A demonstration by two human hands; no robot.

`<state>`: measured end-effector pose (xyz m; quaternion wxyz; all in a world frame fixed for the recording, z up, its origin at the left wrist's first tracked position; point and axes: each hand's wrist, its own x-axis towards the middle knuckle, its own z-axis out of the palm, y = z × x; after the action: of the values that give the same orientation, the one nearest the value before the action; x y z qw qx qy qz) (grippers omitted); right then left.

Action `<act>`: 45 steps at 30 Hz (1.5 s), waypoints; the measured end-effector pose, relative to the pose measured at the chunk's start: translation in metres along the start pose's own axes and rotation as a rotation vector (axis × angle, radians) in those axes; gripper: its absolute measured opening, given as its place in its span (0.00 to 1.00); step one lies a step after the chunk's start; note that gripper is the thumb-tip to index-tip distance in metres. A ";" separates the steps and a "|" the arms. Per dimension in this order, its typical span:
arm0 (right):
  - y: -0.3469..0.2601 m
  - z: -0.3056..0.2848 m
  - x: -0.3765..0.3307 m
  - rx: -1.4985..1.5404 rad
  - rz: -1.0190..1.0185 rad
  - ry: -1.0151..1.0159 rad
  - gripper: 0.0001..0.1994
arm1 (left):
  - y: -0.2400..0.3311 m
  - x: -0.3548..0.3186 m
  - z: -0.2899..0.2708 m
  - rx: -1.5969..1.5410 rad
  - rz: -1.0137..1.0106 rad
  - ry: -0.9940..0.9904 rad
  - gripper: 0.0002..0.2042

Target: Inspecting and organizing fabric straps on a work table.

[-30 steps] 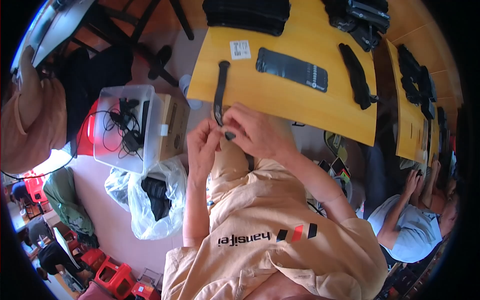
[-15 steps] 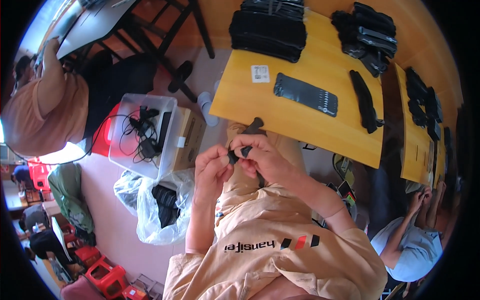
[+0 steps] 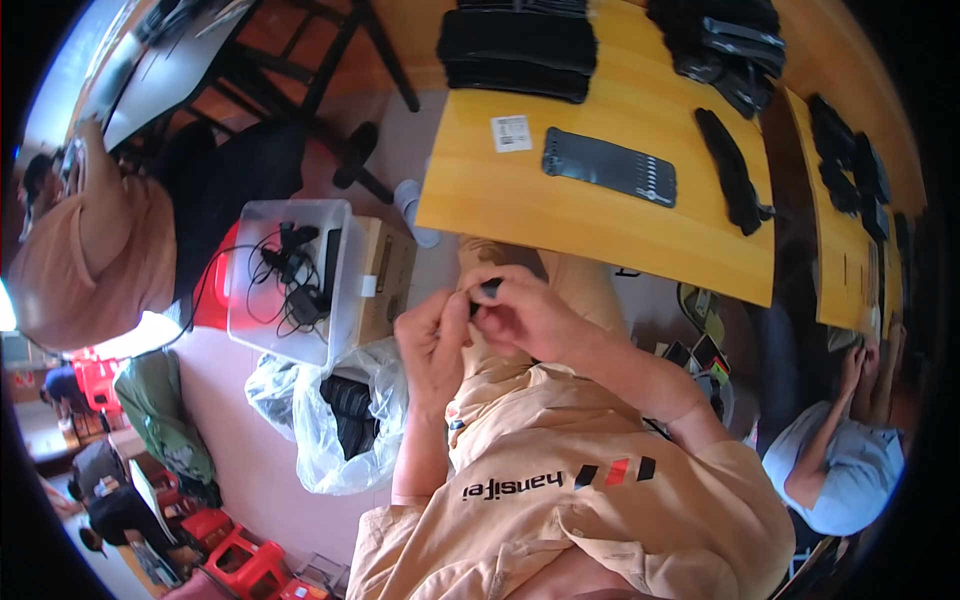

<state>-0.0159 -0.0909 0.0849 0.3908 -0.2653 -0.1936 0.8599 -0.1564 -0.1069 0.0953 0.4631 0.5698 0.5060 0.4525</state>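
Observation:
Over my lap, both hands are pinched together around a small black, soft-looking piece [image 3: 490,288], and only bits of it show between the fingers. My left hand [image 3: 436,335] is closed, its thumb and fingertips meeting at the piece. Curled against it from the other side, my right hand [image 3: 530,318] has a dark bit poking out between its fingers. What kind of thing the piece is cannot be made out. Beyond my hands, a flat dark grey packet [image 3: 608,168] with a row of white marks and a long black bundle [image 3: 728,172] lie on the yellow table [image 3: 480,200].
A stack of black folded goods [image 3: 515,50] and a black pile [image 3: 725,50] sit at the table's far side, near a white label card [image 3: 511,134]. Left of me stand a clear bin with cables [image 3: 240,325], a carton [image 3: 385,265] and a plastic bag [image 3: 310,440]. People work on both sides.
The black strip that stuck out beyond my hands toward the table is no longer visible. My hands have closed more tightly together. The whole view has shifted slightly.

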 end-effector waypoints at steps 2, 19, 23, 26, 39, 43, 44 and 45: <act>0.003 0.000 -0.001 -0.317 -0.157 -0.010 0.06 | 0.005 -0.002 0.005 -0.031 -0.022 0.067 0.13; -0.017 -0.059 -0.071 -0.048 -0.213 0.445 0.03 | -0.019 -0.016 -0.106 -0.962 -0.420 0.150 0.12; -0.011 -0.097 -0.095 -0.092 -0.179 0.619 0.03 | 0.003 -0.023 -0.198 -0.994 -0.336 0.677 0.11; -0.015 -0.121 -0.116 -0.078 -0.173 0.778 0.03 | -0.049 -0.058 -0.351 -1.097 0.195 0.648 0.12; 0.006 -0.121 -0.105 -0.760 -0.258 0.626 0.12 | -0.002 0.096 -0.082 -0.526 0.041 0.492 0.11; 0.013 -0.119 -0.107 -0.735 -0.240 0.648 0.11 | -0.015 0.110 -0.035 -0.694 0.012 0.458 0.09; 0.013 -0.118 -0.106 -0.737 -0.238 0.646 0.11 | -0.025 0.111 -0.023 -0.705 -0.018 0.485 0.09; 0.014 -0.117 -0.105 -0.737 -0.239 0.640 0.11 | -0.033 0.111 -0.008 -0.716 -0.065 0.506 0.09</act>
<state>0.1056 -0.1662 0.0178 0.4067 -0.6121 -0.3838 0.5591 -0.1610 0.0058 0.0690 0.5069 0.2286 0.4325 0.7098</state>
